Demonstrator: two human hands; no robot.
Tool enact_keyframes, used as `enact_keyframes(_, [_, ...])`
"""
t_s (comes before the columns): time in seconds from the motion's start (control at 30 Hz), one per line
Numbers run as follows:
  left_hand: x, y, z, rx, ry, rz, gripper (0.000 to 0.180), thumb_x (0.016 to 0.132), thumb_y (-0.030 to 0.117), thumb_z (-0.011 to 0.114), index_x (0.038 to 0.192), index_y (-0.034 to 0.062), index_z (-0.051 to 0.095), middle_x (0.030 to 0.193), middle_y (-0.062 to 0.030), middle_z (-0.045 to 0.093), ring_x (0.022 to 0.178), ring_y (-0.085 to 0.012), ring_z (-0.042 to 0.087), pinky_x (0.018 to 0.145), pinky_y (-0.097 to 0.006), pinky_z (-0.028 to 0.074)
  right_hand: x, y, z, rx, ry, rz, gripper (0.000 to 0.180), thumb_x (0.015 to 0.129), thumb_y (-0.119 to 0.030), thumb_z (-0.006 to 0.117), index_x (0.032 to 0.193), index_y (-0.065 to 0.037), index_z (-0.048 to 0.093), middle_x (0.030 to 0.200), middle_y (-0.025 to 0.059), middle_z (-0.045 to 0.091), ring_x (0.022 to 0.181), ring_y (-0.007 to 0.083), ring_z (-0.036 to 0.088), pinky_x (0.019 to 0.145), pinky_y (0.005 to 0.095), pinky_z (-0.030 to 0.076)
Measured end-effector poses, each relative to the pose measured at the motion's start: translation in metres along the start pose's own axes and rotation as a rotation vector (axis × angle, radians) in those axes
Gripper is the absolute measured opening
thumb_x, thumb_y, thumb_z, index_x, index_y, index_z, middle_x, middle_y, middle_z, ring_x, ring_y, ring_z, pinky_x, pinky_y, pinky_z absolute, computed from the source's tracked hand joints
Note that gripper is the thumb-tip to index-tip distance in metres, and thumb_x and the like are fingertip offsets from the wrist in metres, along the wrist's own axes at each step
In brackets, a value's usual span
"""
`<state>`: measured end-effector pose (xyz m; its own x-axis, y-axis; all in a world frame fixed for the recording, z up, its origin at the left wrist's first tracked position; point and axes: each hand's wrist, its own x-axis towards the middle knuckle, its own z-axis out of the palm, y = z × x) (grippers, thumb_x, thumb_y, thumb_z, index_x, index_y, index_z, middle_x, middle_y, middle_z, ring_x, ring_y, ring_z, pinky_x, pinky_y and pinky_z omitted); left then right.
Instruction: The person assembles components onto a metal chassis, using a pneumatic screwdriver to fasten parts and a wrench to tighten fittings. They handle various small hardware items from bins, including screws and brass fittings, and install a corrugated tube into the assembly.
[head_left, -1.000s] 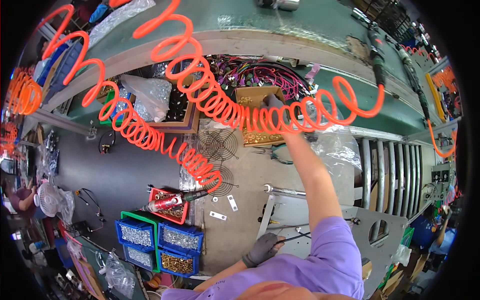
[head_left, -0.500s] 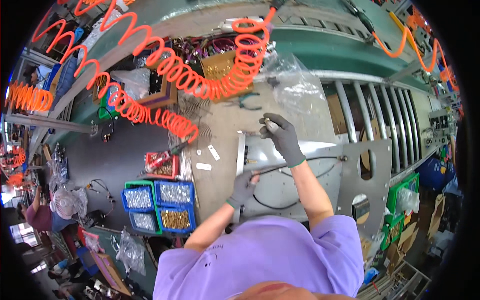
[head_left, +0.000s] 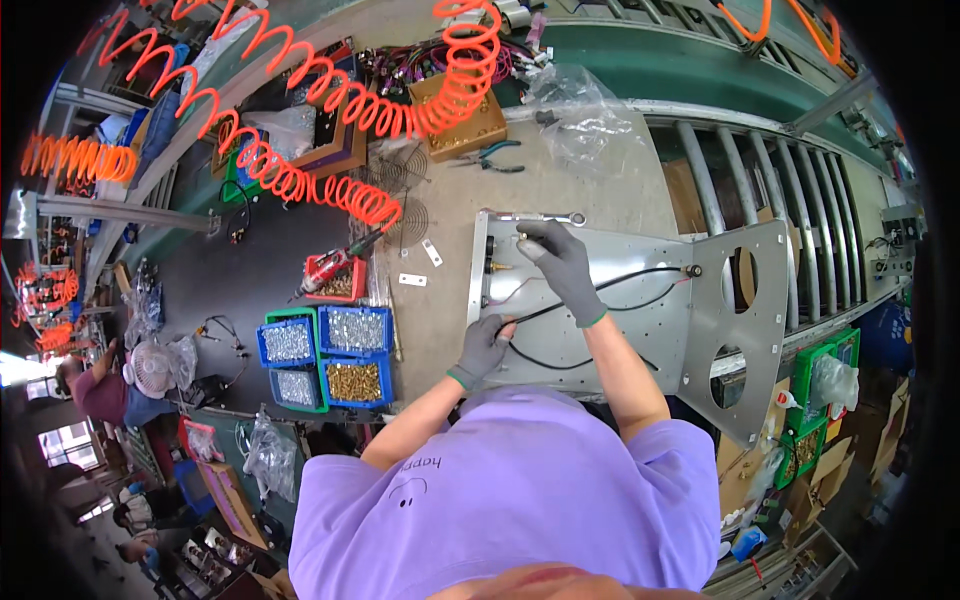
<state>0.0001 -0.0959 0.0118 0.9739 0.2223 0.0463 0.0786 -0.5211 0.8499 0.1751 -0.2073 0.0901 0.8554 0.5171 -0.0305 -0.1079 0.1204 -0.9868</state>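
Observation:
A grey sheet-metal enclosure [head_left: 640, 345] lies open in front of me on the bench. My left hand [head_left: 484, 352], in a grey glove, is closed round a black cable [head_left: 555, 307] near the enclosure's left side. The cable runs right to a round end fitting [head_left: 693, 271] by the upright end plate [head_left: 738, 330]. My right hand [head_left: 562, 264], also gloved, pinches a small metal piece [head_left: 522, 237] over the far left corner; its exact kind is hard to see. Brass fittings [head_left: 497, 267] sit on the left wall. A wrench [head_left: 545, 217] lies along the far edge.
Blue bins [head_left: 356, 330] of small metal parts stand left, beside a red bin [head_left: 345, 283] with a red power driver [head_left: 325, 268] on it. An orange coiled hose [head_left: 370, 200] hangs above. Pliers [head_left: 490, 158] lie beyond, and metal rollers [head_left: 765, 215] stand right.
My right hand has come down from beyond the enclosure's far edge to its far left corner, still pinching the small piece. The wrench now shows. My left hand stays on the cable. The view has shifted.

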Motion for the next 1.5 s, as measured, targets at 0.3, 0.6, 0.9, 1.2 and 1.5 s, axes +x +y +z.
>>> enact_keyframes(0.3, [-0.007, -0.003, 0.001, 0.141, -0.042, 0.170, 0.017, 0.083, 0.017, 0.061, 0.095, 0.0052, 0.061, 0.078, -0.0109, 0.059, 0.073, -0.0303, 0.057, 0.065, -0.039, 0.045, -0.018, 0.112, -0.004, -0.019, 0.077, 0.382, 0.026, 0.085, -0.009, 0.061, 0.106, 0.006, 0.056, 0.088, 0.0119, 0.064, 0.073, 0.0146, 0.063, 0.062, 0.0263, 0.054])
enact_keyframes(0.6, [-0.008, -0.007, 0.004, 0.150, -0.019, 0.160, 0.016, 0.082, 0.018, 0.062, 0.092, 0.0059, 0.061, 0.078, -0.0101, 0.059, 0.073, -0.0301, 0.057, 0.066, -0.039, 0.044, -0.005, 0.119, 0.006, -0.132, -0.001, 0.422, 0.024, 0.085, -0.011, 0.061, 0.103, 0.006, 0.058, 0.083, 0.0127, 0.065, 0.070, 0.0152, 0.064, 0.059, 0.0266, 0.054])
enact_keyframes(0.9, [-0.008, -0.008, 0.005, 0.158, 0.015, 0.184, 0.015, 0.081, 0.018, 0.064, 0.091, 0.0065, 0.061, 0.078, -0.0087, 0.059, 0.073, -0.0286, 0.057, 0.067, -0.038, 0.044, -0.006, 0.130, 0.004, -0.147, 0.008, 0.443, 0.021, 0.086, -0.010, 0.059, 0.101, 0.006, 0.059, 0.081, 0.0111, 0.065, 0.066, 0.0146, 0.063, 0.058, 0.0269, 0.054])
enact_keyframes(1.2, [-0.006, -0.007, 0.005, 0.199, -0.009, 0.171, 0.017, 0.082, 0.020, 0.062, 0.093, 0.0071, 0.062, 0.079, -0.0082, 0.060, 0.074, -0.0293, 0.057, 0.067, -0.038, 0.044, 0.010, 0.117, 0.006, -0.324, -0.119, 0.713, 0.047, 0.093, -0.040, 0.045, 0.100, 0.004, 0.059, 0.073, 0.0105, 0.065, 0.049, 0.0126, 0.056, 0.043, 0.0264, 0.047])
enact_keyframes(1.5, [-0.007, -0.010, 0.005, 0.203, -0.042, 0.180, 0.016, 0.081, 0.019, 0.062, 0.091, 0.0070, 0.061, 0.078, -0.0084, 0.060, 0.074, -0.0298, 0.058, 0.066, -0.039, 0.044, 0.000, 0.135, -0.002, -0.104, -0.063, 0.561, 0.053, 0.098, -0.045, 0.029, 0.130, -0.007, 0.045, 0.087, 0.0097, 0.068, 0.050, 0.0095, 0.053, 0.041, 0.0220, 0.042])
